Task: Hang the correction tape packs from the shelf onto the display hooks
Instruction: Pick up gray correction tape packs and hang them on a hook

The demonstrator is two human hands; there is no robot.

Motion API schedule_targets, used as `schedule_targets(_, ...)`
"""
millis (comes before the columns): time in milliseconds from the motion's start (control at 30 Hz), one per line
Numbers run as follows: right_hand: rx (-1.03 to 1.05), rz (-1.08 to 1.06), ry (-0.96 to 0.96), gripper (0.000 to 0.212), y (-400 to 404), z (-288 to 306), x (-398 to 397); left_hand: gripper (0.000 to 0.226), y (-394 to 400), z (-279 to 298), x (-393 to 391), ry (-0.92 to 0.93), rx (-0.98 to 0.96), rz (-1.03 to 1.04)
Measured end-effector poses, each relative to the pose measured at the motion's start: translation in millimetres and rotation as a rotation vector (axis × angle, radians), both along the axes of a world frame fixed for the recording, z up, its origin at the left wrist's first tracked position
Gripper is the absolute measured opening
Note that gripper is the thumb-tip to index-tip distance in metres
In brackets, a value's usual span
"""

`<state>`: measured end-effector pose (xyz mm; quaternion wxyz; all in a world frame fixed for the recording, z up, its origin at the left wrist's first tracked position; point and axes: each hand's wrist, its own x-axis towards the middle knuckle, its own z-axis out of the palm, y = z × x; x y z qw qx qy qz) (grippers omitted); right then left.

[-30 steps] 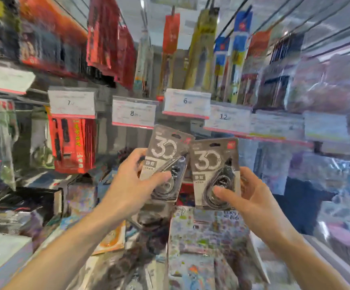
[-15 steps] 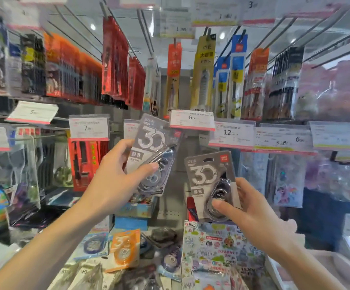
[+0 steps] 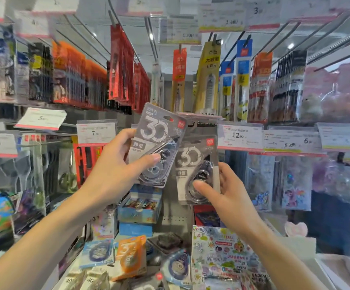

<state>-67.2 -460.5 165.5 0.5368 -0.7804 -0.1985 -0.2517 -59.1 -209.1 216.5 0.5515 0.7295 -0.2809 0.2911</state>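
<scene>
Before the hooks, each hand (image 3: 115, 176) (image 3: 230, 197) pinches a grey pack (image 3: 157, 143) (image 3: 197, 164).

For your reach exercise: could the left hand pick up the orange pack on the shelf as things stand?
Probably not yet. The left hand already grips a grey pack, raised well above the orange pack. Nothing covers the orange pack, though.

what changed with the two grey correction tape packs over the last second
Both hands kept their grips. The left hand lifted its grey pack higher, so its top now sits beside the price tags and above the right hand's pack, which it was level with a second ago. The view tilted up, showing more of the upper hooks. Neither pack is on a hook yet, and the packs on the shelf lie untouched.
</scene>
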Motion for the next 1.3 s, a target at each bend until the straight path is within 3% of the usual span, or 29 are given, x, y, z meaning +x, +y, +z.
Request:
schedule_targets(233,0.078,-0.016,0.028,0.046,3.9,7.8,0.2,0.043,1.4,-1.9,3.5,-0.001,0.004,-0.02)
schedule_targets(367,0.113,-0.027,0.06,0.089,4.5,8.3,0.5,0.043,2.8,-5.3,5.3,0.004,-0.005,-0.023)
schedule_targets(500,0.081,-0.03,0.038,0.073,6.1,10.1,1.3,0.045,4.0,-7.6,6.7,0.01,-0.005,-0.012)
schedule_targets(633,0.096,-0.082,0.007,0.083,5.4,5.3,7.3,0.047,8.1,-8.7,9.1,0.012,-0.011,0.014)
schedule_targets(867,0.039,-0.21,-0.052,0.081,9.5,-6.0,32.6,0.044,11.0,-15.9,17.4,0.025,-0.029,0.072)
schedule_targets(1300,0.107,-0.163,0.316,0.068,9.0,9.2,104.4,0.051,8.1,-18.8,21.1,0.044,-0.043,0.074)
